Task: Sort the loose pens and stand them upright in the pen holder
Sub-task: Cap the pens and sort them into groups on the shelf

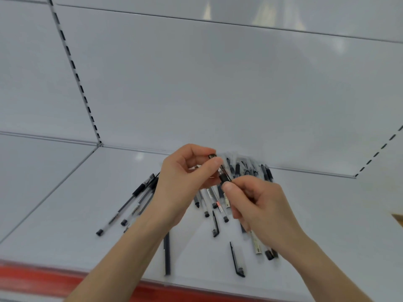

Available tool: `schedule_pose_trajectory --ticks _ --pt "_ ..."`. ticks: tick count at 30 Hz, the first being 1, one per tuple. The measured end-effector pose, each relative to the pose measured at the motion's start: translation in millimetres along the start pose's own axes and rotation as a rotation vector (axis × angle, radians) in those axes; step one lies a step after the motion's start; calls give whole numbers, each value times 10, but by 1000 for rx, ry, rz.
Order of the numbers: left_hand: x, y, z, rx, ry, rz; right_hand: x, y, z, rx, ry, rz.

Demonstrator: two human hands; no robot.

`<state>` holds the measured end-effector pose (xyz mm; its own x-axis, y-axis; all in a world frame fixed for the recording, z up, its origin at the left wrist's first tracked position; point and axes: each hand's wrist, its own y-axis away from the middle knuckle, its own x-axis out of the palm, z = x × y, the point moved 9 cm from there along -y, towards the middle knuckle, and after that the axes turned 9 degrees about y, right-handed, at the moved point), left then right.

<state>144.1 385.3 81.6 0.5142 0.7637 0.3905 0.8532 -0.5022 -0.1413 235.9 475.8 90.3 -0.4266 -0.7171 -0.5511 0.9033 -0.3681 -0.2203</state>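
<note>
Pen [222, 175] pinched at both ends, my left hand [187, 182] closed on its top, my right hand [257, 203] on its lower barrel, raised above loose pens [209, 203] on the shelf [65, 203] for inspection; holder unseen.

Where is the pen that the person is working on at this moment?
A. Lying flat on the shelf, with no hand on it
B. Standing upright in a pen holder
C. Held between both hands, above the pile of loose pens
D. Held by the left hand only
C: the left hand and the right hand both pinch the held pen, raised over the loose pens on the shelf.
</note>
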Motion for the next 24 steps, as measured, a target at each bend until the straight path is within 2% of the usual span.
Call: schedule_pose_trajectory --ticks 4,6,10,13,15,19,24 --pt "-67 -9 130 -62 -56 -1 57 -88 -84 69 52 135" --pt "-232 -72 110 -13 -232 -37 82 -52 -231 135 133 198" --pt "-610 -171 6 87 -704 -126 225 162 -503 243 472 413" --pt "-787 -207 5 112 -945 -147 378 267 -594 248 659 583" --pt "-863 -228 49 106 -1063 -140 450 286 -592 231 693 630" --pt "-927 -247 150 44 -1224 -115 472 204 -541 165 690 568" --pt "-809 -252 152 98 -1278 -68 330 59 -547 155 443 358"
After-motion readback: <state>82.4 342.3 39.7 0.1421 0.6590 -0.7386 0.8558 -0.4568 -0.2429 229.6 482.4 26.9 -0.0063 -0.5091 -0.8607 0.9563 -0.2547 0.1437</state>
